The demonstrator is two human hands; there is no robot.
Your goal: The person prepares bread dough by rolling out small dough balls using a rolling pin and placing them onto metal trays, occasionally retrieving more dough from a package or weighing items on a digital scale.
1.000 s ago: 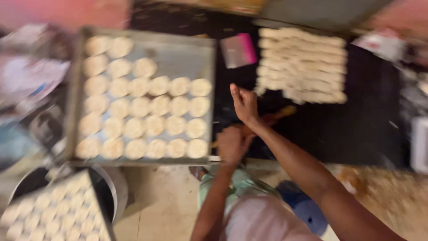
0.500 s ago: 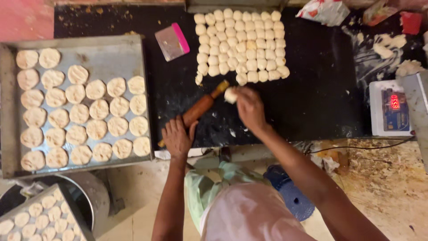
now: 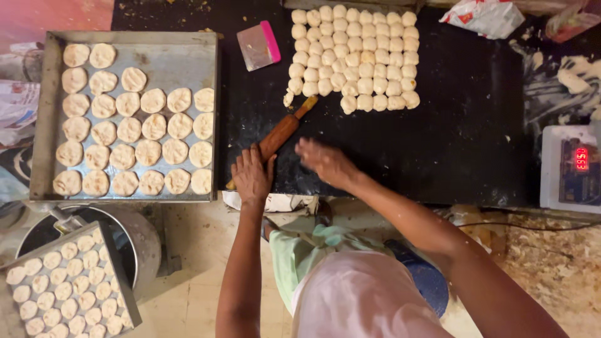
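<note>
One wooden rolling pin [image 3: 275,141] lies on the black worktop [image 3: 451,144], its long axis running on a slant from its near end by my left hand [image 3: 252,175] up and away to its far handle, which points at the block of dough balls [image 3: 352,56]; my left hand rests flat over the pin's near end, fingers spread and laid on it rather than curled round it, so this is a press more than a clasp; my right hand [image 3: 325,161] hovers just to the right of the pin, apart from it, fingers loosely open and blurred, and I cannot tell whether anything small lies under the palm; of the two, my left is plainly the nearer to the pin, indeed touching it; the dough balls sit beyond the pin's far tip, packed in close rows, the nearest one just beside that handle; left of the pin stands a metal tray [image 3: 188,53] filled with flattened dough rounds [image 3: 131,131]; above the pin, a pink-edged scraper [image 3: 260,45]; far to the pin's right, a weighing scale [image 3: 573,169]; below the tray, a second tray [image 3: 119,275] of small rounds.
</note>
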